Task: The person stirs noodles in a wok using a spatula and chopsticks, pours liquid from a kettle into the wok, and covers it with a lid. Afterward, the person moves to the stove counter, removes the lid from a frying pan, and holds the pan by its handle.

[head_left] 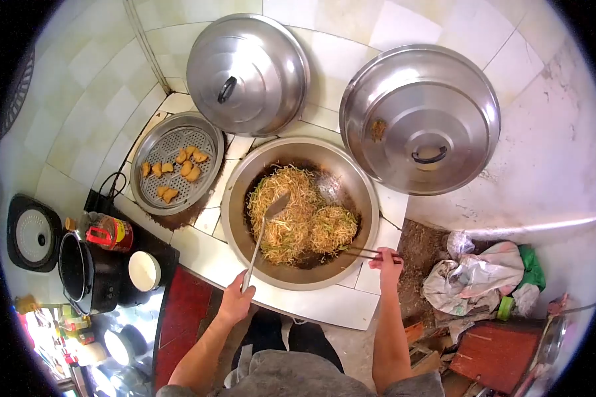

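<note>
Wok [238, 218]: it sat in the white tiled counter, big and round.
Noodles [301, 215]: they lay in the wok, piled in the middle.
Spatula [263, 233]: its blade was in the noodles.
Left hand [235, 299]: fingers were wrapped tight on the spatula handle.
Chopsticks [364, 252]: their tips touched the noodles.
Right hand [385, 263]: fingers were pinched on the chopsticks at the wok's rim.

Two steel lids [248, 73] [420, 119] are being leaned against the tiled wall at twelve o'clock; fried pieces [175, 173] are being held in a steamer tray [153, 142] at ten o'clock.
</note>
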`<state>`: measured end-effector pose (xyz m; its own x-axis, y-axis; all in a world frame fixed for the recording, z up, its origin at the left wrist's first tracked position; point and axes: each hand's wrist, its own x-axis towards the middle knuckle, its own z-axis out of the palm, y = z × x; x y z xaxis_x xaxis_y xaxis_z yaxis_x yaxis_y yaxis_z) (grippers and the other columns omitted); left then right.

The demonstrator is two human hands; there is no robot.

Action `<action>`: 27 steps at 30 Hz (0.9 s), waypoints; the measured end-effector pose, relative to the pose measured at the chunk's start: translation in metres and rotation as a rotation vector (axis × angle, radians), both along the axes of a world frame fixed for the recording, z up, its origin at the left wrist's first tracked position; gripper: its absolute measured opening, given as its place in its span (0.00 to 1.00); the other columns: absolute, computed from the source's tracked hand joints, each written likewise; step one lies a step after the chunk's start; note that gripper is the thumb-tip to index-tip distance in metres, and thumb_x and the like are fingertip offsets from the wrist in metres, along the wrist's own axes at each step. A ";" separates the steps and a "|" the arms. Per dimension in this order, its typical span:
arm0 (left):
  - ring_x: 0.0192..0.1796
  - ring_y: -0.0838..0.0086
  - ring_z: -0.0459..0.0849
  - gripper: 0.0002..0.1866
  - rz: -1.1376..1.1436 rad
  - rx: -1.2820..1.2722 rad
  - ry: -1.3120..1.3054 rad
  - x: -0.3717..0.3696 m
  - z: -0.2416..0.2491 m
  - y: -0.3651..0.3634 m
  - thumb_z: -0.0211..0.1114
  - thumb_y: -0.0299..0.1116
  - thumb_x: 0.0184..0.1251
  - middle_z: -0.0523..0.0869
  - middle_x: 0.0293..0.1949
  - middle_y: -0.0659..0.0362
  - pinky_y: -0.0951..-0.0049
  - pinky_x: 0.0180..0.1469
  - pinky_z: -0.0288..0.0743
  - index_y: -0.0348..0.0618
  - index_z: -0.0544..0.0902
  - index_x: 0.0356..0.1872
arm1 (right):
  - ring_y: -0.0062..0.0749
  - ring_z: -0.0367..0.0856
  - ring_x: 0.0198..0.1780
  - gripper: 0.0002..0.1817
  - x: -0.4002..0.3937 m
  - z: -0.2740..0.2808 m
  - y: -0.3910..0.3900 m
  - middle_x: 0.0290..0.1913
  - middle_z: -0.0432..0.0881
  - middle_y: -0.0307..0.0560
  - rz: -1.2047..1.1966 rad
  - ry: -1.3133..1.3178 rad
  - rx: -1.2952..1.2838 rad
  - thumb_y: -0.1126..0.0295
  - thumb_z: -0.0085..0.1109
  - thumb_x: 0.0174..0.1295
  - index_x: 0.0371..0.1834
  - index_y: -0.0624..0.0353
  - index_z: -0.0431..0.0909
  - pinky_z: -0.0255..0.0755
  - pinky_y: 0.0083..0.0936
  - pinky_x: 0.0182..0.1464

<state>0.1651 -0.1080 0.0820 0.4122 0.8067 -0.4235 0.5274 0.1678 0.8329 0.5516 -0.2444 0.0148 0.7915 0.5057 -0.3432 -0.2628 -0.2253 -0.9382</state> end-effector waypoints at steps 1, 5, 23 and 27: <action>0.21 0.62 0.77 0.30 -0.080 0.124 0.097 -0.005 -0.018 -0.003 0.56 0.31 0.64 0.77 0.21 0.51 0.62 0.25 0.72 0.47 0.60 0.67 | 0.33 0.80 0.21 0.17 -0.002 0.009 0.003 0.26 0.77 0.48 -0.040 0.014 0.058 0.61 0.52 0.65 0.38 0.68 0.77 0.77 0.28 0.24; 0.35 0.46 0.83 0.30 -0.326 0.195 0.569 0.019 -0.013 0.003 0.53 0.37 0.65 0.83 0.32 0.41 0.52 0.39 0.76 0.48 0.58 0.68 | 0.32 0.79 0.20 0.22 -0.013 0.033 0.022 0.26 0.77 0.48 -0.078 0.089 0.124 0.55 0.49 0.67 0.37 0.69 0.77 0.76 0.26 0.24; 0.14 0.70 0.70 0.18 0.520 -0.799 -0.397 -0.014 -0.021 -0.023 0.55 0.34 0.66 0.74 0.20 0.56 0.70 0.15 0.62 0.46 0.67 0.56 | 0.31 0.79 0.22 0.22 -0.021 0.053 0.054 0.27 0.78 0.47 0.086 0.000 0.172 0.53 0.46 0.68 0.34 0.64 0.76 0.77 0.26 0.24; 0.13 0.82 0.59 0.13 0.614 -0.946 -0.611 -0.012 -0.041 -0.031 0.54 0.32 0.68 0.65 0.17 0.64 0.82 0.11 0.49 0.44 0.69 0.51 | 0.25 0.77 0.29 0.20 0.033 0.086 0.049 0.26 0.78 0.45 -0.031 -0.488 0.118 0.57 0.51 0.67 0.30 0.66 0.74 0.72 0.20 0.31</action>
